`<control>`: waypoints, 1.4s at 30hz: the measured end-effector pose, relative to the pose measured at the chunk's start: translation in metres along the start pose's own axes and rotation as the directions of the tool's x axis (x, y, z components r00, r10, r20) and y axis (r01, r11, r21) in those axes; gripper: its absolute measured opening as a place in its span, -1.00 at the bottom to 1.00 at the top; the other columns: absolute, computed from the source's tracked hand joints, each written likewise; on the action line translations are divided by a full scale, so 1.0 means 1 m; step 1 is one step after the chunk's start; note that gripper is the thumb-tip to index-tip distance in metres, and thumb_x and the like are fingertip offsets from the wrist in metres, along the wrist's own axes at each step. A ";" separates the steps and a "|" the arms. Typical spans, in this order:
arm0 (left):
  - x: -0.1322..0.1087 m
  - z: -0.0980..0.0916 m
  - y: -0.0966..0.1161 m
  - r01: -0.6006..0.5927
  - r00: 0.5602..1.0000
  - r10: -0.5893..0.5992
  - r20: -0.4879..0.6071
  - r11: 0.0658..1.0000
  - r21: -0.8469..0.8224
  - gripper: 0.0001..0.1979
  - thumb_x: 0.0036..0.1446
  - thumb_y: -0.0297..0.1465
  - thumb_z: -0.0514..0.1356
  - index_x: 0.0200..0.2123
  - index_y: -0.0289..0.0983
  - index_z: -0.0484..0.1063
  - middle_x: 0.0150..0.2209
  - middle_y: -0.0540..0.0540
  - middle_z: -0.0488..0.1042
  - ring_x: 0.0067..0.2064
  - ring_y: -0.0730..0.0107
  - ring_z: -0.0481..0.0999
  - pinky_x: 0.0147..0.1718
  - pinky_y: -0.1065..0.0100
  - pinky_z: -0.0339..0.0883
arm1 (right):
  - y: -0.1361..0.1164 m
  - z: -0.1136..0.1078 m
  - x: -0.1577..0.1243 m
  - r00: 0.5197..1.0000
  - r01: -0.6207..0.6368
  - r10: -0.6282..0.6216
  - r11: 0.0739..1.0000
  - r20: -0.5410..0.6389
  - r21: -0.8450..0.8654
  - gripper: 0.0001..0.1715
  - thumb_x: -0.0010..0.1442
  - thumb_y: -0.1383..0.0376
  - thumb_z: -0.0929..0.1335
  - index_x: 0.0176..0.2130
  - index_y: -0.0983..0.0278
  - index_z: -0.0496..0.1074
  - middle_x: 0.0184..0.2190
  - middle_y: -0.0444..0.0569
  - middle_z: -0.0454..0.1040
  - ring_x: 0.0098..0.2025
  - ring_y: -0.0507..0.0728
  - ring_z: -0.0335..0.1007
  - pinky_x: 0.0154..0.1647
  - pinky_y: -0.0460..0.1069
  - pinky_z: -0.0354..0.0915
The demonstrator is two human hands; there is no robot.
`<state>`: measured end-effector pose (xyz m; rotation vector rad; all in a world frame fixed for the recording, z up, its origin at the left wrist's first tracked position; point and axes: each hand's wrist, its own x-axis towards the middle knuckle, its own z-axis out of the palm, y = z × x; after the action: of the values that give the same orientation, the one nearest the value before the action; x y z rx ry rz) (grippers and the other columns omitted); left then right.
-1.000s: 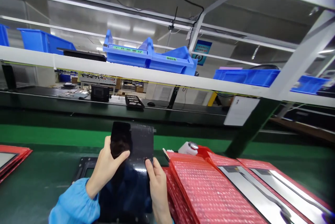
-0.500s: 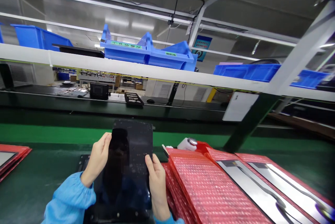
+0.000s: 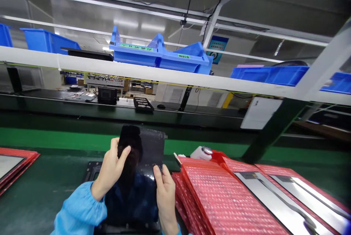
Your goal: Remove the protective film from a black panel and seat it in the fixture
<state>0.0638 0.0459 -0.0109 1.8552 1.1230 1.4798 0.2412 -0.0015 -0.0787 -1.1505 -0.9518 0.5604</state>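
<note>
A glossy black panel (image 3: 148, 147) stands tilted up in front of me, its far edge raised over the green belt. My left hand (image 3: 111, 169), in a blue sleeve, grips its left edge with the thumb laid across the glass. My right hand (image 3: 164, 187) holds the right side, thumb on the face and fingers behind it. Under the panel a black metal frame (image 3: 91, 171) lies flat on the dark mat; only its left corner shows.
Red bubble-wrap trays (image 3: 219, 198) with long grey panels (image 3: 276, 198) are stacked at my right. A white bottle (image 3: 201, 152) stands behind them. More red trays (image 3: 16, 161) lie at the left. A white shelf rail (image 3: 153, 75) carries blue bins (image 3: 161, 57) overhead.
My left thumb lifted off the panel's face half a second ago and now rests on it again. The panel stays held upright in both hands; the view shifted slightly.
</note>
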 end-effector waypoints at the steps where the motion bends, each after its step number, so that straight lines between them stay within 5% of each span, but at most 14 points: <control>1: 0.001 -0.002 -0.001 -0.007 1.000 0.008 -0.015 1.000 0.026 -0.75 0.30 -0.18 -0.02 -0.08 -0.19 0.22 -0.31 -0.03 0.48 -0.31 0.29 0.52 -0.30 0.32 0.30 | 0.000 0.000 0.000 1.000 0.005 -0.005 1.000 -0.003 -0.006 -0.53 0.14 -0.03 0.40 -0.16 0.30 0.46 -0.16 0.02 0.50 -0.10 0.21 0.38 -0.03 0.04 0.30; 8: 0.006 -0.009 -0.002 0.007 0.998 -0.004 -0.056 0.998 0.055 -0.66 0.35 -0.19 -0.19 -0.19 -0.19 0.30 -0.26 -0.08 0.48 -0.24 0.28 0.50 -0.25 0.31 0.27 | -0.002 0.003 -0.004 0.993 0.118 -0.117 0.993 0.012 -0.013 -0.64 0.20 0.02 0.36 -0.24 0.28 0.45 -0.35 -0.06 0.47 -0.28 0.14 0.37 -0.21 -0.02 0.31; 10: 0.003 -0.006 0.003 0.041 0.998 -0.038 -0.051 0.997 0.070 -0.71 0.29 -0.10 -0.03 -0.15 -0.18 0.26 -0.29 -0.05 0.49 -0.27 0.23 0.52 -0.28 0.30 0.28 | -0.003 0.004 -0.006 0.992 0.123 -0.123 0.992 0.014 -0.022 -0.63 0.21 0.02 0.36 -0.23 0.28 0.45 -0.32 -0.05 0.48 -0.24 0.15 0.39 -0.18 -0.02 0.32; 14: -0.001 0.001 0.011 0.147 0.988 -0.142 -0.057 0.985 0.087 -0.43 0.00 -0.06 0.31 -0.07 -0.17 0.13 -0.25 -0.06 0.52 -0.23 0.12 0.56 -0.26 0.24 0.32 | -0.006 0.005 -0.010 0.992 0.121 -0.120 0.992 0.030 -0.044 -0.59 0.21 0.00 0.35 -0.18 0.29 0.45 -0.27 -0.02 0.50 -0.17 0.17 0.41 -0.15 -0.02 0.33; 21: 0.003 -0.003 0.001 -0.014 0.999 0.015 -0.033 1.000 0.005 -0.80 0.29 -0.19 0.02 -0.11 -0.16 0.22 -0.25 -0.03 0.48 -0.25 0.29 0.51 -0.26 0.33 0.28 | -0.008 0.006 -0.009 0.993 0.121 -0.121 0.991 0.016 -0.053 -0.61 0.24 0.02 0.34 -0.22 0.31 0.43 -0.31 -0.05 0.47 -0.25 0.13 0.38 -0.17 -0.04 0.30; 29: 0.010 -0.019 -0.002 -0.007 0.999 0.007 -0.052 1.000 -0.003 -0.67 0.35 -0.18 -0.15 -0.21 -0.18 0.33 -0.25 -0.05 0.47 -0.27 0.34 0.44 -0.25 0.34 0.25 | -0.009 0.005 -0.010 0.994 0.112 -0.111 0.992 0.011 -0.055 -0.62 0.24 0.01 0.34 -0.30 0.29 0.39 -0.40 -0.10 0.42 -0.32 0.10 0.33 -0.26 -0.05 0.28; 32: 0.007 -0.014 0.003 0.043 0.999 -0.044 -0.025 0.999 -0.011 -0.72 0.27 -0.10 0.03 -0.12 -0.17 0.26 -0.30 0.00 0.49 -0.29 0.31 0.47 -0.31 0.34 0.26 | -0.008 0.006 -0.011 0.996 0.080 -0.079 0.996 0.033 -0.034 -0.60 0.22 0.00 0.35 -0.23 0.29 0.42 -0.33 -0.06 0.46 -0.27 0.12 0.36 -0.20 -0.03 0.30; 35: 0.005 -0.007 0.006 0.123 0.992 -0.122 -0.021 0.992 0.027 -0.54 0.06 -0.07 0.28 -0.10 -0.16 0.20 -0.28 0.01 0.52 -0.27 0.25 0.52 -0.29 0.31 0.30 | -0.003 0.007 -0.012 0.997 0.056 -0.055 0.998 0.057 -0.016 -0.56 0.20 -0.01 0.36 -0.15 0.30 0.44 -0.22 -0.01 0.49 -0.16 0.16 0.39 -0.10 -0.01 0.30; 42: 0.007 -0.005 -0.002 0.080 0.997 -0.081 -0.013 0.996 -0.048 -0.69 0.24 -0.10 0.08 -0.10 -0.18 0.28 -0.19 -0.05 0.49 -0.18 0.25 0.49 -0.22 0.30 0.27 | 0.005 0.010 -0.009 0.991 0.077 -0.084 0.995 0.108 0.066 -0.65 0.23 0.04 0.36 -0.23 0.29 0.43 -0.36 -0.08 0.46 -0.30 0.10 0.35 -0.23 -0.05 0.31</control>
<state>0.0589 0.0522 -0.0068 1.7490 1.1467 1.4648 0.2288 -0.0017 -0.0857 -1.0300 -1.0643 0.5892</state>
